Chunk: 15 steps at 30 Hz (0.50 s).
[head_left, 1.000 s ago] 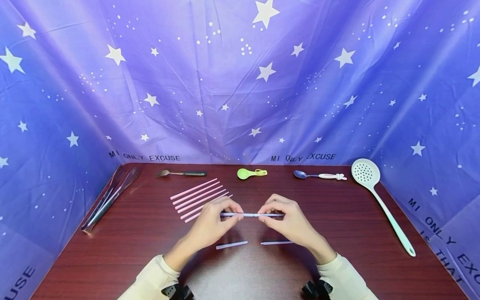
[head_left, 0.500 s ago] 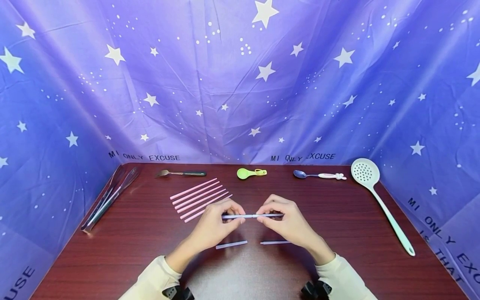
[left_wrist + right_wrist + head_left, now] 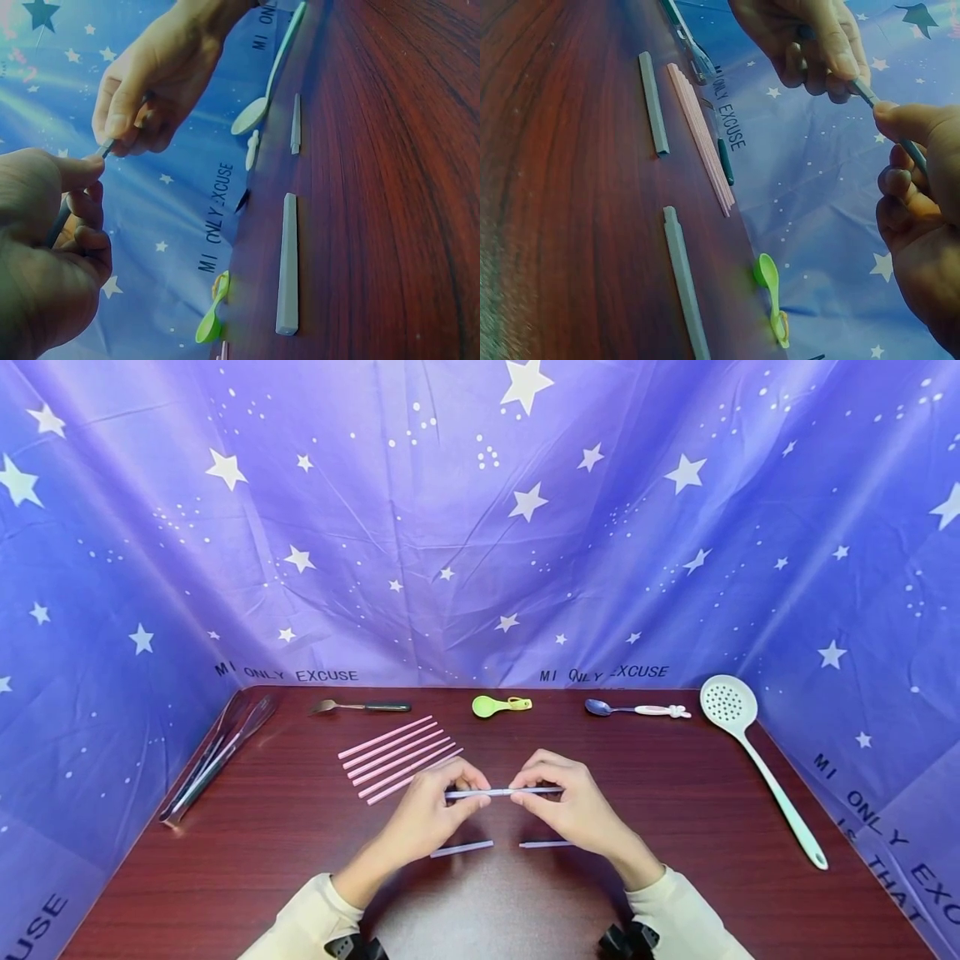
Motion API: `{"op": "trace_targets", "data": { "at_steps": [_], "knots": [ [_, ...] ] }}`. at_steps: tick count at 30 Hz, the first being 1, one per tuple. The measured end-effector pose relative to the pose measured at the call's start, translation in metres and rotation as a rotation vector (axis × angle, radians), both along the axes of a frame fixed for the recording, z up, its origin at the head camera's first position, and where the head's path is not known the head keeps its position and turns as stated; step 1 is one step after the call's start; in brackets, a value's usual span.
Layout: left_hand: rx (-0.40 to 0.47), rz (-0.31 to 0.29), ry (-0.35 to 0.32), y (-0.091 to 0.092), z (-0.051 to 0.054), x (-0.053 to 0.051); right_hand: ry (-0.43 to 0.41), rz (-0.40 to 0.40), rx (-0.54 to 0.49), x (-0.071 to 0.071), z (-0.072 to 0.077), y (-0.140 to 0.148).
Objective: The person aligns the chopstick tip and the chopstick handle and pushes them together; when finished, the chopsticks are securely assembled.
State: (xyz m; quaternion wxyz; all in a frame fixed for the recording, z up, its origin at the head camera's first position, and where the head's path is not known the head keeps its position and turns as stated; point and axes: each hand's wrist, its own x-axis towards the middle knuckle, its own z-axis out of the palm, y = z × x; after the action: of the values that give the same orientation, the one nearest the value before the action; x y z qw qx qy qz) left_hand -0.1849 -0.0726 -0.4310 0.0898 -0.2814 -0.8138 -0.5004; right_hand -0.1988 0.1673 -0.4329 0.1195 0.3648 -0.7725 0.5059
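Observation:
Both hands hold a light purple, chopstick-like stick point(image 3: 500, 792) level above the table, its two sections meeting end to end between the fingertips. My left hand point(image 3: 438, 797) pinches the left section with thumb and fingers; in the left wrist view that hand point(image 3: 56, 232) is close up. My right hand point(image 3: 573, 793) pinches the right section, and the right wrist view shows the joint beside its thumb. Whether the sections are fully seated, I cannot tell. Below lie two more purple sections, one point(image 3: 462, 848) on the left and one point(image 3: 545, 844) on the right, partly behind the right hand.
Several pink sticks point(image 3: 390, 747) lie side by side at left. Along the back are a fork point(image 3: 360, 706), a green measuring spoon point(image 3: 501, 706) and a white-handled spoon point(image 3: 637, 709). A whisk-like utensil point(image 3: 217, 760) lies far left, a skimmer point(image 3: 765, 768) far right.
The hands have come slightly closer together, and less of the stick shows between the fingertips. The loose sections and the utensils lie as before; the head view has shifted a little.

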Motion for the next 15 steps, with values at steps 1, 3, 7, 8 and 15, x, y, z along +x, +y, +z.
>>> {"op": "trace_targets", "data": {
  "at_steps": [1,3,7,8,15],
  "knots": [
    [0.006,-0.005,0.003,-0.0002,0.0,-0.0003,0.005,-0.001,-0.003,0.0001,-0.0006,-0.0009],
    [0.018,-0.011,0.001,-0.0007,0.0001,-0.0007,0.02,0.001,-0.014,0.0004,-0.0024,-0.0027],
    [0.032,-0.021,-0.003,-0.0016,-0.0004,-0.0016,0.029,0.002,-0.036,0.0002,-0.0061,-0.0052],
    [0.035,-0.023,-0.005,-0.0017,-0.0007,-0.0018,0.035,0.002,-0.042,0.0,-0.0067,-0.0058],
    [0.06,-0.024,-0.001,0.0004,-0.0041,-0.002,0.065,0.009,-0.053,-0.0009,-0.0072,-0.0066]
  ]
}}
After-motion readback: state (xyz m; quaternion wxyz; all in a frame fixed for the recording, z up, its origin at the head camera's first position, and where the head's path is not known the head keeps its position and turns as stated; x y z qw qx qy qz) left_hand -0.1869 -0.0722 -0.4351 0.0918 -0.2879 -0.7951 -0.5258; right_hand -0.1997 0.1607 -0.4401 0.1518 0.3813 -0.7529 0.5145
